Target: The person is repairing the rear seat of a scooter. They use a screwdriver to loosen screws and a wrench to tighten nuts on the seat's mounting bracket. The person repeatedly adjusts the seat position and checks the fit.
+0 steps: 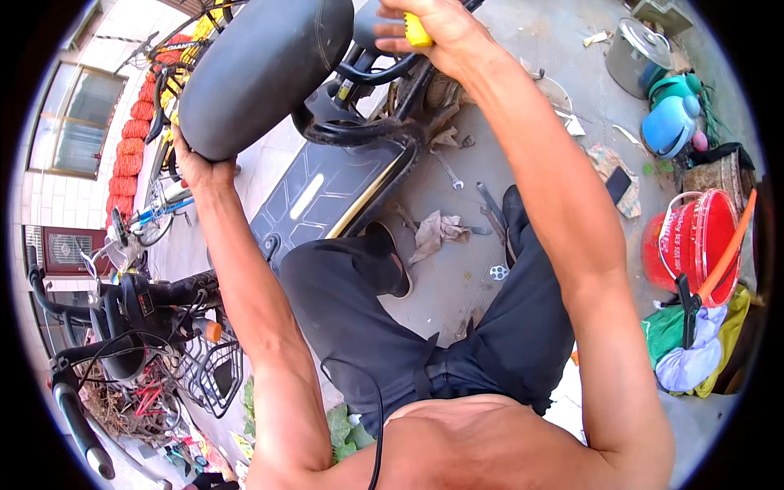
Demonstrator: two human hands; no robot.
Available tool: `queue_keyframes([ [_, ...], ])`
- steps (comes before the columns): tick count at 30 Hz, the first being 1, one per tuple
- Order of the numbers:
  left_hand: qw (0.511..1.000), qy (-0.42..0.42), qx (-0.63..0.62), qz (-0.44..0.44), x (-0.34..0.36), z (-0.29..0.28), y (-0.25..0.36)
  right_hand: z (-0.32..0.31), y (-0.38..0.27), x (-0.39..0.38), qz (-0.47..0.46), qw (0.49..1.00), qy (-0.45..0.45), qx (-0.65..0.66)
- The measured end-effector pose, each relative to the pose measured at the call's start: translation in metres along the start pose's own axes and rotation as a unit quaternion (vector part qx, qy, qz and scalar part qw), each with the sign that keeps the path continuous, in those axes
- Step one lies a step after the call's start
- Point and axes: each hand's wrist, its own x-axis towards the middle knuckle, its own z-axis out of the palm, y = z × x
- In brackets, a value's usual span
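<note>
My left hand (198,163) grips the lower end of a padded black seat (255,69) on a dark electric scooter. My right hand (437,33), beside the seat and above the black tubular frame (363,132), holds a small yellow object (417,29) with some fingers extended. The scooter's deck (318,188) lies below. Wrenches (449,169) and a crumpled rag (437,234) are on the ground between the scooter and my legs.
At left stand bicycles with dark handlebars (98,327) and bundles of orange rope (131,155). At right are a lidded metal pot (637,57), a blue jug (665,126), a red bucket (686,245), coloured cloths (694,359) and a phone (621,185) on a cloth.
</note>
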Motion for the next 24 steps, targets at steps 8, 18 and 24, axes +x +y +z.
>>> queue_keyframes([
  [8, 1.000, -0.004, 0.013, 0.019, -0.008, -0.004, -0.011, 0.016, 0.036, 0.054, -0.085, 0.994, -0.050, 0.052],
  [18, 0.998, 0.001, 0.058, -0.031, 0.045, -0.036, 0.012, 0.043, 0.029, 0.020, -0.098, 0.993, 0.043, -0.054],
  [24, 0.999, -0.023, 0.024, 0.003, 0.003, -0.015, -0.016, 0.016, 0.045, 0.064, -0.136, 0.989, 0.005, 0.050],
])
